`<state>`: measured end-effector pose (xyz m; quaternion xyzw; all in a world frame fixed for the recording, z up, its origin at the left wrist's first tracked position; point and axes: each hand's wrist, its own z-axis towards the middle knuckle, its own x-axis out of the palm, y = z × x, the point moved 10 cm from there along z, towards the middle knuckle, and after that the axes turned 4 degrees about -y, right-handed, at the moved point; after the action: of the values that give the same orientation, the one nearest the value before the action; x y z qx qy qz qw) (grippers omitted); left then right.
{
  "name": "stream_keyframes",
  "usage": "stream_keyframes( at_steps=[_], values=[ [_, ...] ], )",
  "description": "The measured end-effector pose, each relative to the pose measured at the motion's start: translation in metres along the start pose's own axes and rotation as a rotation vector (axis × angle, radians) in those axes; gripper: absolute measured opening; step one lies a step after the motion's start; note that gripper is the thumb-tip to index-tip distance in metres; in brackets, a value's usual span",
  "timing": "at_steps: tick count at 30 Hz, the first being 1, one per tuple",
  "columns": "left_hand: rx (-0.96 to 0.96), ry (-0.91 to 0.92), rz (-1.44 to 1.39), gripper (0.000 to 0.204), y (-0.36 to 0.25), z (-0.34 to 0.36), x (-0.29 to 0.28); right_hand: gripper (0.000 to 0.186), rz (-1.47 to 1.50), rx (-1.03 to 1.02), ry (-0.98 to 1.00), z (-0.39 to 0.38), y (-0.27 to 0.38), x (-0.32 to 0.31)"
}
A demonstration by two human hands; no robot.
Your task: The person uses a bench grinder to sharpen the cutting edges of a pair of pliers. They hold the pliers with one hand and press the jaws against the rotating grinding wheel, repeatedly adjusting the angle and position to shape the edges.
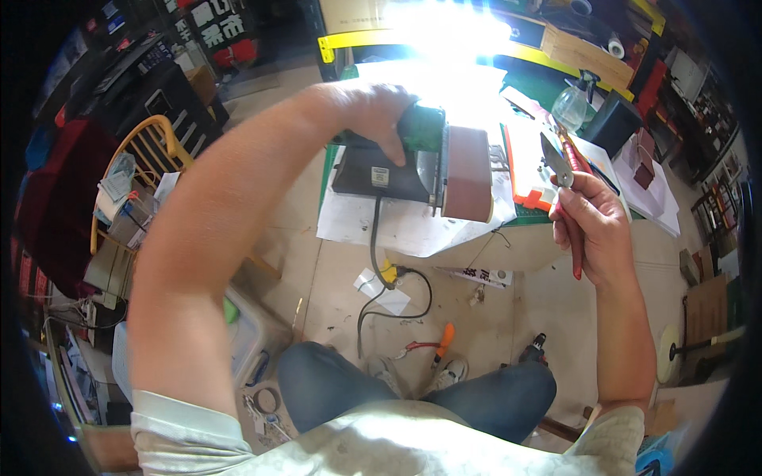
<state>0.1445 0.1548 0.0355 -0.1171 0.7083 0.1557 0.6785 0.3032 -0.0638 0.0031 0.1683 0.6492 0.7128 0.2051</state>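
A bench belt sander (385, 181) with a green and black body and a brown sanding belt (468, 174) stands at the table's near edge. My left hand (377, 117) reaches across its top, thumb down on the dark housing; the other fingers are mostly hidden. On the right, my right hand (591, 218) is closed round red-handled pruning shears (567, 176), held with the metal blade pointing up and away from me. The shears are apart from the belt. Just beyond that hand lies another red-handled tool (573, 151). An orange-red tool (533, 198) lies left of the hand.
A spray bottle (573, 101) and a black box (611, 123) stand at the back right, under a glaring lamp (448, 32). The sander's cord (375, 238) hangs to the floor. Near my feet lie an orange-handled tool (444, 343) and a dark power tool (536, 349). A wooden chair (163, 139) stands left.
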Motion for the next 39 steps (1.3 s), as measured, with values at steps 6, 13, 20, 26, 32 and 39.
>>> stream_keyframes(
  at_steps=[6, 13, 20, 26, 32, 39],
  values=[
    [0.05, 0.057, -0.048, 0.067, 0.007, 0.011, 0.017, 0.024, 0.125, -0.026, 0.016, 0.006, -0.006, 0.001],
    [0.115, 0.039, -0.09, 0.055, 0.014, 0.01, 0.01, 0.03, 0.005, -0.037, 0.064, 0.032, -0.001, 0.009],
    [0.093, -0.012, -0.359, 0.049, 0.031, 0.009, -0.004, 0.033, 0.075, -0.112, 0.064, 0.091, 0.017, 0.014],
    [-0.049, -0.048, -0.554, 0.049, 0.043, 0.0, -0.019, 0.03, 0.28, 0.062, 0.049, 0.112, 0.012, 0.007],
    [-0.476, 0.146, -0.653, 0.073, 0.062, -0.039, -0.012, 0.022, 0.321, 0.359, -0.103, 0.081, -0.001, -0.005],
    [-1.019, 0.222, -0.7, 0.075, 0.066, -0.115, 0.012, 0.017, 0.407, 0.737, -0.216, -0.013, 0.015, -0.002]
  ],
)
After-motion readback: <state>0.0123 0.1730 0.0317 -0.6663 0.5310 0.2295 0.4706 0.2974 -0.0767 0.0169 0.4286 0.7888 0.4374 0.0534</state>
